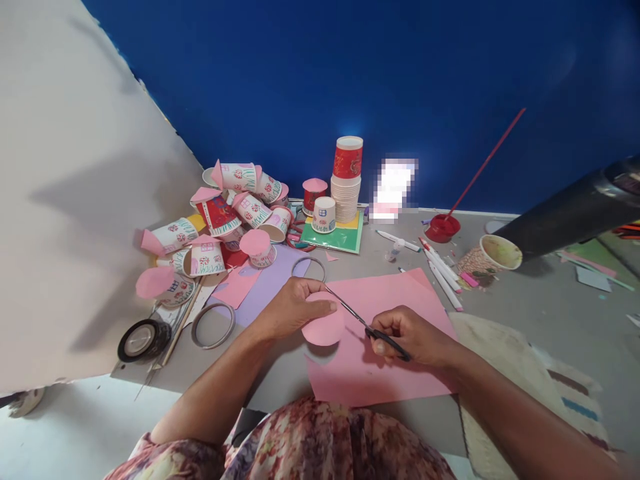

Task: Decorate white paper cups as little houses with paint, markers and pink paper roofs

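Observation:
My left hand point(290, 309) pinches a round pink paper disc point(323, 329) by its upper edge, just above the floor. In my right hand point(411, 335) are small black-handled scissors point(367, 326); their thin blades reach up-left to the disc's top edge. Both hands hover over a large pink paper sheet point(390, 347) lying on the grey floor in front of me.
A pile of decorated paper cups with pink cone tops point(225, 220) lies at the left. A stack of cups point(347, 180) stands by the blue wall. Tape rolls point(144, 340), markers point(440, 267), a red paint dish point(443, 228), a dirty cup point(493, 257) and a woven mat point(525, 380) surround me.

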Demonstrator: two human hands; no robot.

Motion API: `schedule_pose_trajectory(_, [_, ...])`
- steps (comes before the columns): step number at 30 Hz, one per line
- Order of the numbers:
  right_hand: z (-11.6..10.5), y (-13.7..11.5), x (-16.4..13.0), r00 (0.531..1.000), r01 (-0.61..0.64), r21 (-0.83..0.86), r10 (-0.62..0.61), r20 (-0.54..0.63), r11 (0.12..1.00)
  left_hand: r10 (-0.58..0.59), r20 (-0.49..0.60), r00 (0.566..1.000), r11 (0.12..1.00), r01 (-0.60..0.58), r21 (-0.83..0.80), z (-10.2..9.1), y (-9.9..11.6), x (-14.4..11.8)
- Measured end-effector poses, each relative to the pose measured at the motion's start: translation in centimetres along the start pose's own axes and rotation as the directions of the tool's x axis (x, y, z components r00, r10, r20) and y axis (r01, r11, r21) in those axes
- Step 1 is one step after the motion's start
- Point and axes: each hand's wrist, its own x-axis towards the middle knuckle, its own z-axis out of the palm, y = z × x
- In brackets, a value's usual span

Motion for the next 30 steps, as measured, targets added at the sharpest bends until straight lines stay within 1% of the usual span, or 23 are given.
schedule_pose_trajectory(4, [-0.04,0.03,0.00,1.000,-0.018,-0.002,0.018,-0.018,1.000,-0.013,0.011,1.000,1.000,0.013,0.023,-0.20,0.14,-0.05])
schedule_pose_trajectory(9, [0.07,0.19,-0.09,1.000,-0.017,0.008,0.017,0.004,1.000,0.010,0.041,0.999,0.998,-0.012,0.064,-0.45,-0.17,0.01])
schedule_pose_trajectory(12, [0.15,0.48,-0.08,1.000,-0.019,-0.021,0.018,-0.023,1.000,0.030,0.045,0.999,0.997,-0.033,0.076,-0.49,-0.24,0.09])
schedule_pose_trajectory(14, [0.13,0.65,-0.05,0.999,-0.016,-0.039,0.014,-0.043,0.999,0.036,0.047,0.998,0.997,-0.040,0.071,-0.47,-0.20,0.12])
schedule_pose_trajectory(20, [-0.04,0.71,-0.09,0.999,0.010,-0.022,-0.011,-0.034,1.000,0.028,0.062,0.998,0.999,-0.030,0.037,-0.43,-0.16,0.12])
schedule_pose_trajectory(26, [0.12,0.79,-0.19,0.999,0.006,-0.076,-0.010,-0.051,0.997,0.021,0.055,0.998,0.997,-0.024,0.067,-0.51,-0.28,0.21])
schedule_pose_trajectory(30, [0.11,0.67,-0.23,0.998,0.008,-0.056,-0.012,-0.065,0.998,0.021,0.072,0.997,0.999,-0.024,0.034,-0.55,-0.32,0.24])
